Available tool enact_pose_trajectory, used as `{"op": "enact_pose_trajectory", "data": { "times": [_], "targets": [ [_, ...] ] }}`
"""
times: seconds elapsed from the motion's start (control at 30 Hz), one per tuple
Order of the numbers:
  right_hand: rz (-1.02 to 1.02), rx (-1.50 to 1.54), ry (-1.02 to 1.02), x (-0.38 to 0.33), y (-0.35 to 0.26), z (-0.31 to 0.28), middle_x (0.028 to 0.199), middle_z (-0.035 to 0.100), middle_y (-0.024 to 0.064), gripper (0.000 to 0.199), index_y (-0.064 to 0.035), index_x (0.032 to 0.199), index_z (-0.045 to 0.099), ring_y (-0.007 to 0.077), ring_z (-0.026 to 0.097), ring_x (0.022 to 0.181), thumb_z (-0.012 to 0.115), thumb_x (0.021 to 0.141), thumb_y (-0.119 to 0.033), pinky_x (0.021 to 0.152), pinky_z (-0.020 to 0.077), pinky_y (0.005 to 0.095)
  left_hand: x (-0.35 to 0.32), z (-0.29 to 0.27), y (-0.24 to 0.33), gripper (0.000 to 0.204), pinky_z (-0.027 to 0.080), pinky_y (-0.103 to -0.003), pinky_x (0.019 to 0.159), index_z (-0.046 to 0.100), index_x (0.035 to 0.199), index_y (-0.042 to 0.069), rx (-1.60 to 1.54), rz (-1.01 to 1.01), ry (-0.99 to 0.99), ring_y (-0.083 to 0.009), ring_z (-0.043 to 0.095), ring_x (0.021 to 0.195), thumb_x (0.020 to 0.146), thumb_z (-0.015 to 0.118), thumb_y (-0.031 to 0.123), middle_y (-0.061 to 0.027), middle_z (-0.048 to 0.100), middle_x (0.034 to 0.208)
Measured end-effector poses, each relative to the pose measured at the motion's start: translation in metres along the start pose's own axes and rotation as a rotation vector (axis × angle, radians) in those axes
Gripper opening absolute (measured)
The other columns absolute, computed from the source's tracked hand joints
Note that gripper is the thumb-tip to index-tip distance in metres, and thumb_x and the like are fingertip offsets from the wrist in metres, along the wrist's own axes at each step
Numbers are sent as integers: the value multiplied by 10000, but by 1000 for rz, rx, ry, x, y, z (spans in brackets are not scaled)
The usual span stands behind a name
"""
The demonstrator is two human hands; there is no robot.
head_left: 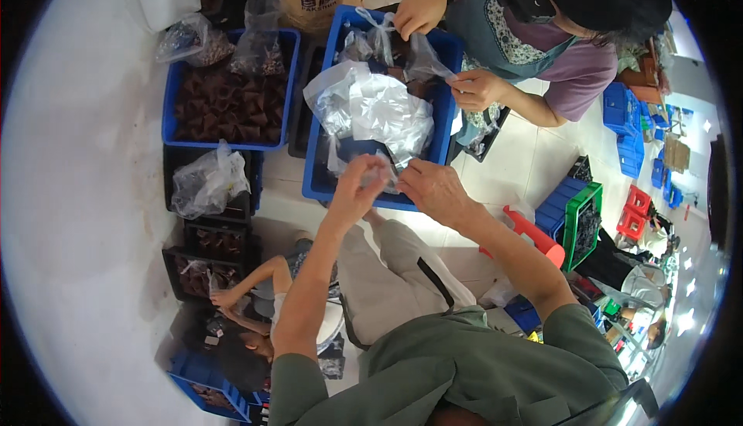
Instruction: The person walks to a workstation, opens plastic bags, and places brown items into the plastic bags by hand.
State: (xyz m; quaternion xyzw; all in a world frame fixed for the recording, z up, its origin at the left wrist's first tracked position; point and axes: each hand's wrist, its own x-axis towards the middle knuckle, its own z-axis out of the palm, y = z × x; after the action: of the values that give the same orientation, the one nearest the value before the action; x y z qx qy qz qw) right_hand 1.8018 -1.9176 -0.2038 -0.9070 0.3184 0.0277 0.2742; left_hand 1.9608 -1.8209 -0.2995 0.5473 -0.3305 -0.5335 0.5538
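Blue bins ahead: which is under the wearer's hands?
The right bin: left hand and right hand are over its near end. It shows mostly silvery plastic, the left bin brown pieces.

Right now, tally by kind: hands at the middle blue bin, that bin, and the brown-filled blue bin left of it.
Own hands: 2 (left hand, right hand)
Co-worker's hands: 2
Blue bins: 2 (middle bin, left bin)
Total: 6

1 head-worn fisheye view, facing down

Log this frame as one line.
left grip: pinching clear bag | right grip: pinching same bag | beneath: blue bin | opposite: co-worker, hands over bin
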Motion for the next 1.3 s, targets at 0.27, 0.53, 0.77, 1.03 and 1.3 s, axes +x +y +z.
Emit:
{"op": "enact_pose_trajectory", "data": {
  "times": [0.27, 0.53, 0.77, 1.03, 1.3],
  "targets": [
    [-49, 70, 8, 24, -2, 3, 812, 577, 92, 101, -54, 876, 646, 290, 620, 714, 660, 835, -145, 615, 504, 388, 12, -6, 20, 316, 374, -421, 916, 654, 1062, 83, 691, 423, -212, -249, 585, 875, 763, 748, 123, -29, 621, 837],
    [109, 556, 118, 28, 17, 20, 909, 661, 87, 162, -47, 1015, 687, 212, 648, 743, 649, 889, -141, 652, 513, 323, 10, -18, 10, 72, 393, -354, 841, 679, 909, 60, 512, 241, -116, -197, 591, 838, 857, 664, 109, -42, 642, 799],
    [163, 598, -20, 31, 23, 31, 878, 684, 109, 187, -46, 1015, 683, 233, 659, 745, 674, 862, -153, 650, 512, 333, 13, -28, 3, 126, 497, -249, 682, 614, 932, -2, 106, -4, -241, -130, 628, 737, 991, 537, 78, -69, 654, 816],
    [88, 409, 365, 21, 10, 47, 743, 645, 143, 137, 2, 851, 620, 307, 641, 666, 643, 873, -131, 600, 496, 384, 13, -18, 13, 65, 476, -240, 723, 592, 945, 11, -109, -181, -50, -99, 613, 794, 953, 584, 74, -38, 654, 842],
    [365, 696, 42, 7, 18, 58, 739, 663, 152, 127, -14, 883, 662, 322, 655, 662, 653, 869, -139, 605, 503, 384, 12, -20, 22, 99, 425, -216, 712, 648, 933, 48, 139, -235, -119, -56, 548, 813, 861, 693, 99, 29, 628, 843]
  ]
}}
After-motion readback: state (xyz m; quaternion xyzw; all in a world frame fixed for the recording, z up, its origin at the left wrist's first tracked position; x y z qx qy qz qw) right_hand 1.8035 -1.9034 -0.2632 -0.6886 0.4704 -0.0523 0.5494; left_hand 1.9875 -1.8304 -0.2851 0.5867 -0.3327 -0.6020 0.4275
